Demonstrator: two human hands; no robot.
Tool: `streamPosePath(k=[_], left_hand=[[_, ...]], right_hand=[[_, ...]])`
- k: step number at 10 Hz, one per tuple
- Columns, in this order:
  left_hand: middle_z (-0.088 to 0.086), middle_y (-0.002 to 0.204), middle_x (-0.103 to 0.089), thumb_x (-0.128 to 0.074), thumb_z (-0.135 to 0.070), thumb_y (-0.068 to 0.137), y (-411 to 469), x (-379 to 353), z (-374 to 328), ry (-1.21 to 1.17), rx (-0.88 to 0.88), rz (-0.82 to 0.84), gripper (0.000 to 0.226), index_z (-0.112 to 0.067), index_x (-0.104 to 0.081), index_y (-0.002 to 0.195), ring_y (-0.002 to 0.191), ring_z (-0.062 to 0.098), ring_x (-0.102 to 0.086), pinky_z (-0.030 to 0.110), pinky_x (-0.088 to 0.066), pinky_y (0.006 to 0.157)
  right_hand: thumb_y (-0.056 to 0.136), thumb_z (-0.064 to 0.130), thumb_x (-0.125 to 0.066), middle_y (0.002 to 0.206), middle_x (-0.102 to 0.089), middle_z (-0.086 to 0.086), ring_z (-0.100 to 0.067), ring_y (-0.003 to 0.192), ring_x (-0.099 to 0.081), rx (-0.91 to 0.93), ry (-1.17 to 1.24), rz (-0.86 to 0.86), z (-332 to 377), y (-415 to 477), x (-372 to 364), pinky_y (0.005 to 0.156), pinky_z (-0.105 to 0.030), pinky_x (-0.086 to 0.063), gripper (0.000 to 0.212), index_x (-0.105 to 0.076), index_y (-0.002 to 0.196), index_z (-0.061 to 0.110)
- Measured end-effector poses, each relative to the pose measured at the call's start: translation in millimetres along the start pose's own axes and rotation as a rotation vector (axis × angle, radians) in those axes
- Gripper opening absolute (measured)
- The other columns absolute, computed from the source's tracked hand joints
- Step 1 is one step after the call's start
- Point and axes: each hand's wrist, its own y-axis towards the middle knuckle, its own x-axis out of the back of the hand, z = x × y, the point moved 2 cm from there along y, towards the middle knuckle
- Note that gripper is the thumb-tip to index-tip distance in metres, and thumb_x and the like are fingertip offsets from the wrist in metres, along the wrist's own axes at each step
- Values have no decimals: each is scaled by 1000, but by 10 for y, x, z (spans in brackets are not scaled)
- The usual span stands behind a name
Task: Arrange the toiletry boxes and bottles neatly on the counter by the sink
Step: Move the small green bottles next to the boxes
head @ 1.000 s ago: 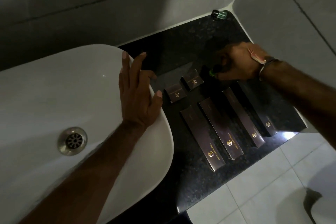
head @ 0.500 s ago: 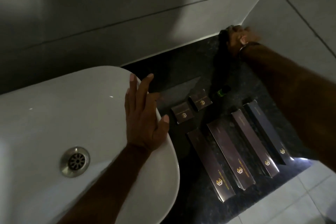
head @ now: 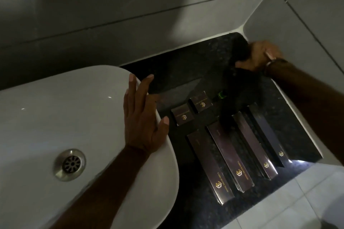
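Note:
Several long dark boxes with gold logos (head: pixel 229 156) lie side by side on the black counter (head: pixel 176 72). Two small matching boxes (head: pixel 183 117) sit behind them. A small bottle with a green cap (head: pixel 221 95) lies just right of the small boxes, half in shadow. My left hand (head: pixel 143 119) rests flat on the sink's right rim, fingers spread and holding nothing. My right hand (head: pixel 260 55) is in the counter's far corner against the wall, fingers curled downward. Whatever is under those fingers is hidden in the dark.
The white sink (head: pixel 55 117) with its metal drain (head: pixel 69 164) fills the left side. Grey tiled walls close off the counter at the back and right. Pale floor tiles (head: pixel 279 201) lie beyond the counter's near edge.
My right hand left the green-capped bottle beside the small boxes and reached to the far corner, covering the small bottle that stood there. My left hand stayed on the sink rim.

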Motion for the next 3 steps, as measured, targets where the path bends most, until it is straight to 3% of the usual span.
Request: streamPosePath(k=[2, 3], left_hand=[[15, 164, -34, -42, -45, 90, 2, 0, 1, -14, -24, -14, 38, -16, -52, 112, 161, 28, -1, 61, -23, 123], [14, 164, -34, -42, -44, 90, 9, -1, -4, -6, -19, -17, 40, -15, -53, 114, 161, 29, -2, 56, -21, 125]], right_hand=[[75, 41, -80, 86, -76, -2, -24, 81, -72, 84, 128, 33, -252, -646, -239, 79, -37, -58, 26, -75, 92, 22], [76, 47, -77, 87, -76, -1, -24, 81, -72, 102, 105, 31, -218, -753, -287, 77, -36, -57, 29, -74, 96, 26]])
